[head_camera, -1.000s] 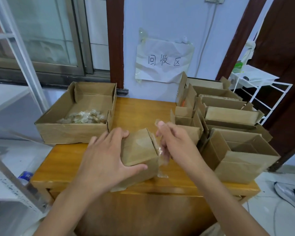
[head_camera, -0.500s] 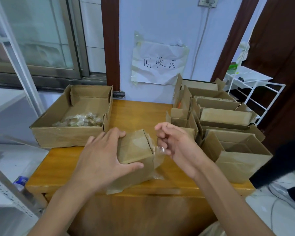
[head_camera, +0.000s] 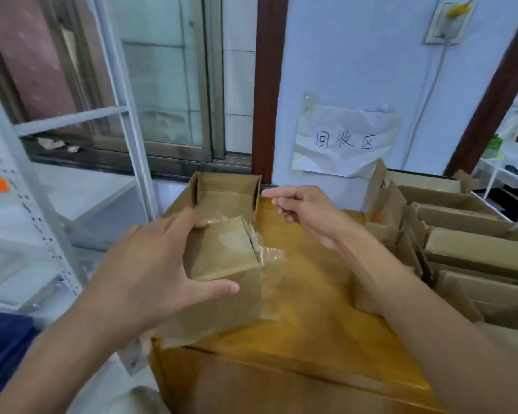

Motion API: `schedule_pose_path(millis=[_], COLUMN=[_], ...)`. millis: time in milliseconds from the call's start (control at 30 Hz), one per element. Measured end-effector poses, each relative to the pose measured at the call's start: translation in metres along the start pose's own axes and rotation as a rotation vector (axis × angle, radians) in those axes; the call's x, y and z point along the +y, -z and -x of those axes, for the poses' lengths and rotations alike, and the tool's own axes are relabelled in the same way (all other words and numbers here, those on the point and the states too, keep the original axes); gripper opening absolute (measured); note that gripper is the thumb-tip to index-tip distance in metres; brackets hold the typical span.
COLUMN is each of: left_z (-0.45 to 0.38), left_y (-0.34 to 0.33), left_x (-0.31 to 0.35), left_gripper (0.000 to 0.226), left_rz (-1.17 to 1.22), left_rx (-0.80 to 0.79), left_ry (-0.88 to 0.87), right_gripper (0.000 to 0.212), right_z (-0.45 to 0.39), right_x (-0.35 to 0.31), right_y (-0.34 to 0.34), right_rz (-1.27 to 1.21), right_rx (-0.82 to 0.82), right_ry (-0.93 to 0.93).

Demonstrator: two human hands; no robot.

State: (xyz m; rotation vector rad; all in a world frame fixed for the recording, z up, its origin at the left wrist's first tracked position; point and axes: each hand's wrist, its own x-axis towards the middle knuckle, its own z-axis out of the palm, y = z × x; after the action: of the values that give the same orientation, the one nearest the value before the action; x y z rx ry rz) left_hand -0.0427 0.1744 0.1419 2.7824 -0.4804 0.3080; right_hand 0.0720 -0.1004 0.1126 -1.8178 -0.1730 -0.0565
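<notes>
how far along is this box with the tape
Done: opened boxes stand at the right; clear tape is partly lifted off the small box. In hand: left hand grips the box, right hand pinches above it, whether on tape is unclear. Left: tape clings to its side; the top looks closed.

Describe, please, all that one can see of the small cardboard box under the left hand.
The small cardboard box is plain brown card, its top closed, with glossy clear tape across the top. The tape's loose, crinkled end hangs off the right side. It stands near the front left corner of the wooden table. The left hand grips it, fingers over the top, thumb along the front face.
</notes>
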Motion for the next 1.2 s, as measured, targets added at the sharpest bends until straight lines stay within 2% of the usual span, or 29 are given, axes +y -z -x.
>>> schedule_pose_path(millis=[100, 200, 300, 400, 467, 533, 600, 667, 733, 800, 933, 1000, 1200], left_z=[0.01, 0.016, 0.017, 0.018, 0.018, 0.018, 0.014, 0.008, 0.002, -0.002, -0.005, -0.009, -0.02], left_y=[0.011, 0.006, 0.0, -0.004, -0.006, -0.011, -0.018, -0.029, -0.043, -0.058, -0.08, -0.09, -0.107], left_x=[-0.031, -0.052, -0.058, -0.06, -0.058, -0.051, -0.039, -0.023, -0.005, 0.016, 0.054, 0.065, 0.081], left_gripper=[0.103, 0.104, 0.099, 0.095, 0.098, 0.099, 0.097, 0.097, 0.099, 0.1, 0.1, 0.099, 0.096], left_rz=[-0.123, -0.142, -0.117, -0.111, -0.083, -0.051, -0.026, -0.022, -0.026, 0.012, 0.255, 0.367, 0.429], left_rx=[-0.022, -0.022, -0.023, -0.011, 0.011, 0.07, 0.133, 0.144, 0.15, 0.149, 0.033, -0.025, -0.039], left_ry=[0.085, 0.12, 0.111, 0.096, 0.074, 0.023, -0.042, -0.094, -0.152, -0.194, -0.227, -0.218, -0.254], right_gripper=[0.025, 0.012, 0.02, 0.033, 0.028, 0.017, 0.046, 0.065, 0.059, 0.042, 0.042, 0.043, 0.038], right_z=[-0.046, -0.08, -0.098, -0.097, -0.08, -0.039, 0.017, 0.069, 0.102, 0.121, 0.157, 0.173, 0.19], right_x=[0.0, 0.011, 0.023, 0.027, 0.018, -0.002, -0.028, -0.042, -0.039, -0.027, -0.004, 0.005, 0.04], right_y=[-0.038, -0.079, -0.1, -0.097, -0.087, -0.075, -0.062, -0.049, -0.036, -0.016, 0.022, 0.028, 0.026], right_rz=[0.178, 0.382, 0.715, 0.796, 0.748, 0.573, 0.408, 0.456, 0.6, 0.587, 0.224, 0.038, -0.305], right_rx=[-0.022, -0.103, -0.106, -0.189, -0.137, -0.068, -0.117, -0.192, -0.17, -0.109, -0.089, -0.014, 0.164], right_ry=[0.057, 0.107, 0.152, 0.109, 0.121, 0.122, 0.08, 0.089, 0.152, 0.156, 0.081, 0.014, -0.074])
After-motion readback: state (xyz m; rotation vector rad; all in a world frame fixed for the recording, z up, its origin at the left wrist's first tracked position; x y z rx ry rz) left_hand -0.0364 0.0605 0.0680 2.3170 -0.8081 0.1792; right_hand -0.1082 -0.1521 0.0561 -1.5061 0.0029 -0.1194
